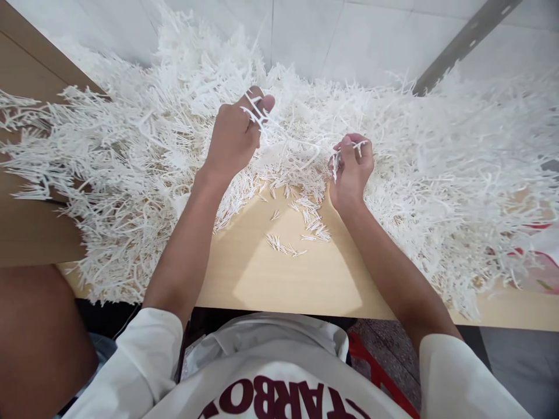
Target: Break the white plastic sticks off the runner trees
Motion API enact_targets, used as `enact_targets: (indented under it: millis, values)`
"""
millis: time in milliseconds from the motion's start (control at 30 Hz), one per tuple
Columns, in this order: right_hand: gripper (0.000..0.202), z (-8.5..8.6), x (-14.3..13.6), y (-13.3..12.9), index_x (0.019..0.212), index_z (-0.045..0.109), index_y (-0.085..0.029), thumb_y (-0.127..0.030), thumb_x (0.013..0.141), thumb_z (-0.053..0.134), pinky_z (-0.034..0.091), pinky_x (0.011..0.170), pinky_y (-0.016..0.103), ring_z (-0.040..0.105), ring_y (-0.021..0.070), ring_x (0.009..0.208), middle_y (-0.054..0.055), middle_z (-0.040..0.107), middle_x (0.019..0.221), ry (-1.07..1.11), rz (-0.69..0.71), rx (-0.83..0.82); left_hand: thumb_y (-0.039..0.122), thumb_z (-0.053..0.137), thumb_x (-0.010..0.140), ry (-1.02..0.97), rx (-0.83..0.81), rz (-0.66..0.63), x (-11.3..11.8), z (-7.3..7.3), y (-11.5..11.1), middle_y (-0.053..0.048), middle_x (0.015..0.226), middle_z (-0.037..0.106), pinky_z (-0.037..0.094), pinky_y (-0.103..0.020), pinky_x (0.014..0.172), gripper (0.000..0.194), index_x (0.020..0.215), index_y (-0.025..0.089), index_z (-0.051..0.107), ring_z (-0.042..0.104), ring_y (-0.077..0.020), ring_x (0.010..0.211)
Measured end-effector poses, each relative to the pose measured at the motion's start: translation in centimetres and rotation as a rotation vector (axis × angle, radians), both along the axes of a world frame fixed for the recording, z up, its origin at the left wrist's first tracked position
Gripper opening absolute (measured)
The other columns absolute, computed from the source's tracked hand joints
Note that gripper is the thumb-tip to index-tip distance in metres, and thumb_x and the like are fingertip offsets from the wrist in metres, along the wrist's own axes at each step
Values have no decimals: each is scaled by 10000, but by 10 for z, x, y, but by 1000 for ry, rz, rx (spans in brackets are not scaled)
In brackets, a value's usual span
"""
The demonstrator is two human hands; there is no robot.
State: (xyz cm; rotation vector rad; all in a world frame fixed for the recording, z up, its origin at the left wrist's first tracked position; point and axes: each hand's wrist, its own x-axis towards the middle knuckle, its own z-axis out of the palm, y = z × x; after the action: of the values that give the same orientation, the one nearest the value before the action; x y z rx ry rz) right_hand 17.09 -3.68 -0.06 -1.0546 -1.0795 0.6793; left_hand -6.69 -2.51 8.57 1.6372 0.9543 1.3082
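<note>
My left hand is closed on a thin white branched plastic piece, raised over the near middle of a big heap. Lower and to the right, my right hand pinches another white branched plastic piece between thumb and fingers. Whether a strand joins the two pieces I cannot tell against the white behind them. The heap of white branched plastic pieces spreads behind and on both sides of my hands. Between my forearms, small loose white sticks lie on the pale wooden table.
A tiled wall stands behind the heap, with a grey slotted metal post at right. Brown board borders the left. Another person's bare limb is at lower left. Something red and clear sits at the right edge.
</note>
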Motion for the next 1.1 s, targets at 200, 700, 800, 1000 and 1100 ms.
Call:
enact_targets:
  millis: [200,700,800,1000,1100]
  values:
    - [312,45,18,-5,1161,501,-382,-561,911,547,580,733,337,675,165,932,7,634,1087,-131,228,6,455,511,903,-81,104,183,18,12,-6,-28,827,624,273,-302,373,257,710,286,528,489,-108,471]
    - [652,59,18,-11,1474,272,-500,-785,888,251,580,895,426,605,248,1253,34,540,1397,-343,323,10,639,351,961,-348,-542,-37,23,2,3,-26,730,611,267,-214,381,514,812,195,564,464,-51,452]
    - [700,58,14,-12,1467,264,-511,-825,856,132,582,855,429,619,249,1233,38,537,1417,-306,376,-62,570,275,1007,-560,-686,-12,31,0,5,-10,717,569,301,-191,383,486,823,204,537,446,-42,473]
    - [654,57,-13,-26,1272,562,-345,-769,775,564,603,823,425,682,228,1035,37,691,1112,-313,609,-192,634,285,975,-387,-460,-59,42,-24,14,-32,733,592,430,-217,476,494,864,219,529,588,-108,635]
    - [546,55,-23,-30,1124,629,-307,-667,722,715,608,815,384,685,178,909,3,674,944,-323,524,-128,649,316,963,-319,-352,-59,49,-27,10,-49,798,632,500,-247,583,490,922,217,543,644,-149,777]
